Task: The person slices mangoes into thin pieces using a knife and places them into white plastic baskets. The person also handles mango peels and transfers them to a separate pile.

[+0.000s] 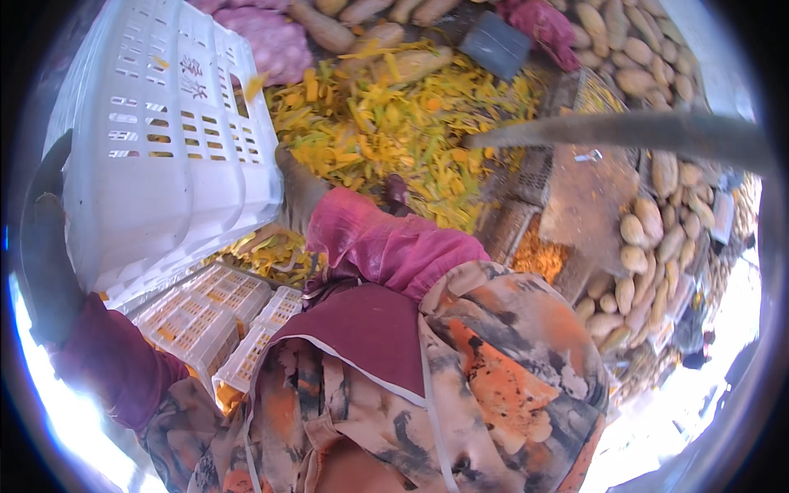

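Observation:
Raised before me on the left is a white slotted plastic crate (166, 185), tipped at an angle, with writing on its side. My left hand (52, 265), in a dark grey glove below a maroon sleeve cover, grips its left edge. At the crate's lower right corner is my right hand (302, 188), also gloved, beneath a pink sleeve cover; its fingers are partly hidden against the crate. An orange-yellow scrap (254, 86) shows beside the crate's right edge. The crate's inside is mostly hidden from me.
Yellow-green peelings (394, 135) cover the floor. White crates (197, 308) holding orange pieces stand below the raised one. Whole squashes (659, 246) lie piled at right, beyond a brown board (585, 197). A grey bar (629, 135) crosses from the right. A pink mesh sack (265, 43) lies behind.

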`<action>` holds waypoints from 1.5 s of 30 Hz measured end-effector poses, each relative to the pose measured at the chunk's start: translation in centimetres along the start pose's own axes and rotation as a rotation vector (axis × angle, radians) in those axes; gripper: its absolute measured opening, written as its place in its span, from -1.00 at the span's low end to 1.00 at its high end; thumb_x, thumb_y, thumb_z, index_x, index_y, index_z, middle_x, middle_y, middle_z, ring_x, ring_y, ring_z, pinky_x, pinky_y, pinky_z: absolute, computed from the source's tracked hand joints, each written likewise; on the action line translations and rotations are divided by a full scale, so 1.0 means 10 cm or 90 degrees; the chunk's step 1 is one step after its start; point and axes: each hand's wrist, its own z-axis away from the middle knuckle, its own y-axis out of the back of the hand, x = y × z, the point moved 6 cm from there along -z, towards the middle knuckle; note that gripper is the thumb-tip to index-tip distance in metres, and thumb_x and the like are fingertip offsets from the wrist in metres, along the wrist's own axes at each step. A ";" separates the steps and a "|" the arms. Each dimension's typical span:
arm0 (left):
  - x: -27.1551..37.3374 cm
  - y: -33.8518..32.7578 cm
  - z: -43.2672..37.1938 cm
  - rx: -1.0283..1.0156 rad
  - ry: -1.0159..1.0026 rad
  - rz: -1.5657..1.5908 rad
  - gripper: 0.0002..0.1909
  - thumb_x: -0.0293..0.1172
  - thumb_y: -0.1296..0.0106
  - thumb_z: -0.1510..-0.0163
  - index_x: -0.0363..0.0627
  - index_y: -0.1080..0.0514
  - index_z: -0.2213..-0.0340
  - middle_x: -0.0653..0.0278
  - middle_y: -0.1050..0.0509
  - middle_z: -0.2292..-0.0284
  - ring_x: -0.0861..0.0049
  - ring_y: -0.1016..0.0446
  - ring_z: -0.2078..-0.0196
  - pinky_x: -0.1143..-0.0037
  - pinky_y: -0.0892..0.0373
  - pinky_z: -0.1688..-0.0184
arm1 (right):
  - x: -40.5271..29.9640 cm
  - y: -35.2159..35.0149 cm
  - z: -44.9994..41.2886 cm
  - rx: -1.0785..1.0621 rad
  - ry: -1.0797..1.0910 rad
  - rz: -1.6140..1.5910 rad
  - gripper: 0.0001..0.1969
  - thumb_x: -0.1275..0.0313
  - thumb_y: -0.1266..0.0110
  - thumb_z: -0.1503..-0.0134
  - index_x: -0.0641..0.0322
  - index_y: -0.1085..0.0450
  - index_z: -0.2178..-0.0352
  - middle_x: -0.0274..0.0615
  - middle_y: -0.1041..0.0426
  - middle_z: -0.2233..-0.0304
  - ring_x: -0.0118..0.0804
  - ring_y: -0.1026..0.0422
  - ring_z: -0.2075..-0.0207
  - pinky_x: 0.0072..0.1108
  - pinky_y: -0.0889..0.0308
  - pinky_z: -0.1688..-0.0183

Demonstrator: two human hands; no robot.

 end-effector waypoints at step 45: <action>-0.61 -5.11 3.17 -0.696 0.422 0.606 -0.04 0.34 0.28 -0.12 -0.23 0.16 -0.24 -0.13 -0.10 -0.18 -0.03 -0.22 -0.12 0.06 -0.17 -0.16 | -1.15 1.88 2.84 0.373 -0.170 1.435 -0.59 0.25 -0.07 0.01 0.32 -0.49 0.18 0.12 -0.52 0.23 0.07 -0.50 0.15 -0.28 -0.37 0.07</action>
